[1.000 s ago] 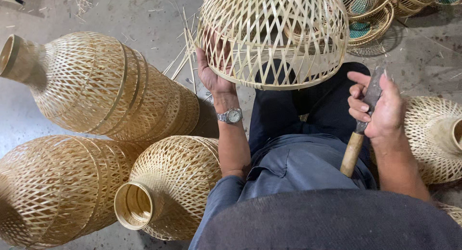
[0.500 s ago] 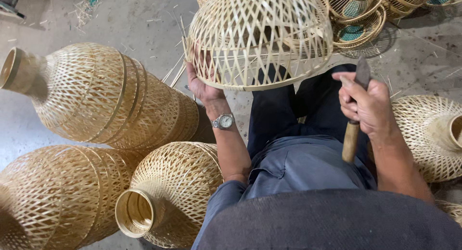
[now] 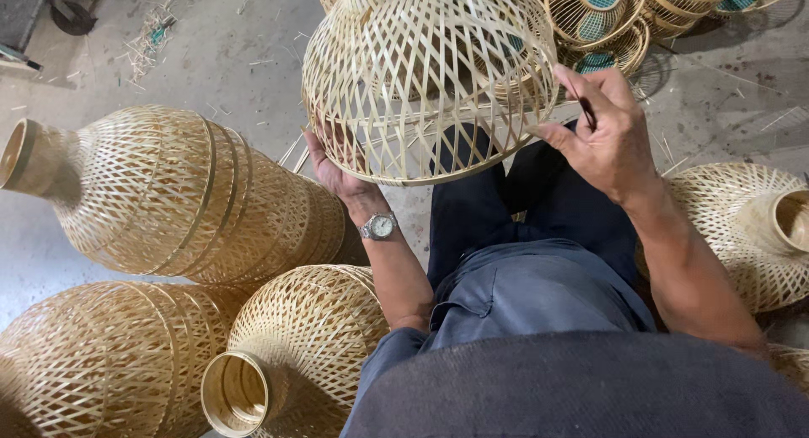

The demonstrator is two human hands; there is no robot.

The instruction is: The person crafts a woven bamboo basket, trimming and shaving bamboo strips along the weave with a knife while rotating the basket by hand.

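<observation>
Open-weave bamboo shade (image 3: pixel 425 76) held over the lap, left hand (image 3: pixel 337 164) clamped on its lower rim, right hand (image 3: pixel 602 135) closed on a thin dark tool (image 3: pixel 585 109) at the opposite rim; judged light, springy, crushable, best gripped by the rim hoop.

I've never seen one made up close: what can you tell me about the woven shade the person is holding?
The shade is a pale, dome-shaped lattice of thin bamboo-like strips, open weave, with a hoop rim at its wide mouth. It is held tilted above the lap, mouth toward the person. The left hand grips its lower rim from inside; the right hand touches its right edge.
</observation>
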